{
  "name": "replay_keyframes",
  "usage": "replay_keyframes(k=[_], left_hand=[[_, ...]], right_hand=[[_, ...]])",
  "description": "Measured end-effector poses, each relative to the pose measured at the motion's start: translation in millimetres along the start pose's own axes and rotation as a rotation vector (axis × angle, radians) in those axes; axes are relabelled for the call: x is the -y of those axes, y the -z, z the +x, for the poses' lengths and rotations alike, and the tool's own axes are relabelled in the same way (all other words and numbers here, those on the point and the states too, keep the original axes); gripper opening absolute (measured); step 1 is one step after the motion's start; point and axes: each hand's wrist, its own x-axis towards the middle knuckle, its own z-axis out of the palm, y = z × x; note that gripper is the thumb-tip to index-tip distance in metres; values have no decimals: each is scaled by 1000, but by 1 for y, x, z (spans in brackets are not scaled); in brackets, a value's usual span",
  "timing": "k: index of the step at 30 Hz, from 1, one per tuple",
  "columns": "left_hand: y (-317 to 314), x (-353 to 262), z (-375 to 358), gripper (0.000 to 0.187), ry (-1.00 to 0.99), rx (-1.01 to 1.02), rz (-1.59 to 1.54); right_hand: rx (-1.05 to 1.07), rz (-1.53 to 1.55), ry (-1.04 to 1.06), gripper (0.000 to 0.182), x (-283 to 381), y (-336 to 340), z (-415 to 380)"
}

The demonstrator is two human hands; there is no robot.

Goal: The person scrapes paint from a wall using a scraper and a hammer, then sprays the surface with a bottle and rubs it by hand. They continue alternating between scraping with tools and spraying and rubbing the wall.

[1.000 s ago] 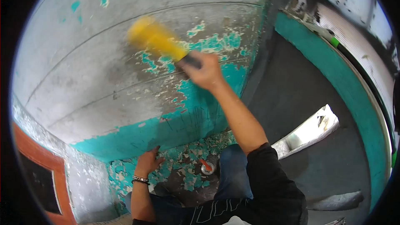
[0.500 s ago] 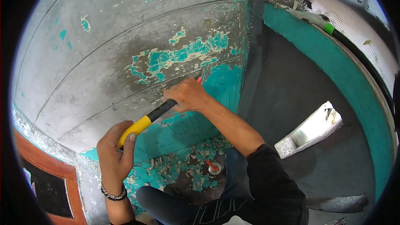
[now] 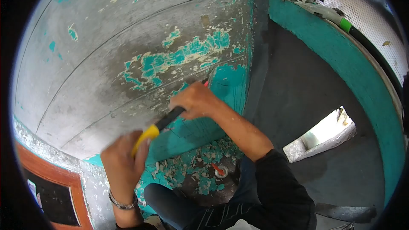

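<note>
My left hand (image 3: pixel 123 157), slightly blurred, wraps the yellow end of a long-handled scraper (image 3: pixel 169 118). The fingers of my right hand (image 3: pixel 194 100) are closed around the tool's black part, farther up near its head. A small red-pink bit shows just past my right hand; the working edge is mostly hidden. The tool slants up to the right across a grey wall (image 3: pixel 98 85). Cracked turquoise paint (image 3: pixel 170 59) clings to the wall above my hands. A solid turquoise area (image 3: pixel 228 87) lies right of my right hand.
Paint flakes (image 3: pixel 200 166) litter the floor below, around a small round metal object with an orange-red part (image 3: pixel 220 171). A bent whitish metal piece (image 3: pixel 319 136) lies on the dark surface (image 3: pixel 294 81) to the right. An orange-brown frame (image 3: pixel 76 187) stands lower left.
My left hand and the scraper's yellow end have shifted right. My right hand has moved slightly right and down along the wall. The view has shifted a little.
</note>
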Motion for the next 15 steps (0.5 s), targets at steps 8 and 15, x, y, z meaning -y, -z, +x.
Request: replay_keyframes(k=[8, 15], left_hand=[[-50, -20, 24, 21, -116, 265, -37], [-7, 9, -52, 22, 85, 11, -69]], right_hand=[[-94, -235, -344, 20, -8, 40, -57], [-356, -395, -300, 28, 71, -9, -6]])
